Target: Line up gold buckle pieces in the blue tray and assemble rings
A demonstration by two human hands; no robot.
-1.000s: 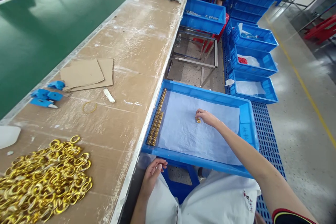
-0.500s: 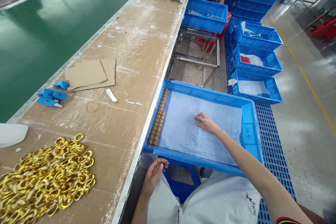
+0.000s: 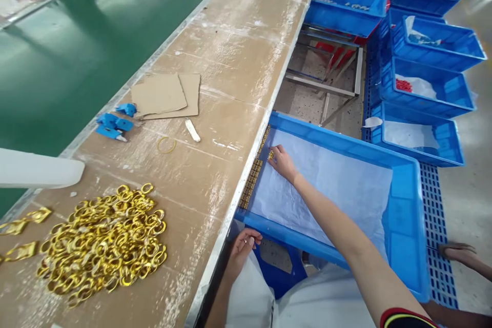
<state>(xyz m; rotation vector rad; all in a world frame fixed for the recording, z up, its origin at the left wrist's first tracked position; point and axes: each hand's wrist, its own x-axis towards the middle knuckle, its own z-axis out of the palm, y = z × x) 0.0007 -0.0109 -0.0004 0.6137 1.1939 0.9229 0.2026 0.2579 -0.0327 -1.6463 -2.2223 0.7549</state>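
Gold blocks (image 3: 251, 183) lined the left edge of the blue tray (image 3: 405, 215), and I had one more in my grasp. Leftmost, a long white strip (image 3: 42, 168) jutted over the table (image 3: 234, 51); below it, toward the table's near end, were a few gold loops (image 3: 38, 215), then a heap of gold rings (image 3: 111, 246). Near the table's left edge lay blue pieces (image 3: 111, 125), just beside two overlapping cardboard sheets (image 3: 165, 95), with a thin yellow band (image 3: 166, 144) and a small white piece (image 3: 192, 130) farther right. My left hand (image 3: 244, 246) rested slack, part-curled and gripping nothing, by the tray's near left corner. Along the tray's left edge, the blocks formed one long row, widened toward its near end. My right hand (image 3: 283, 162) pinched a single block (image 3: 271, 155) between thumb and finger, just right of that row; I could not tell whether it was clear of the white paper (image 3: 330, 179). Beyond the tray's far edge, farther right, one blue bin (image 3: 453, 95) held small red pieces (image 3: 404, 85).
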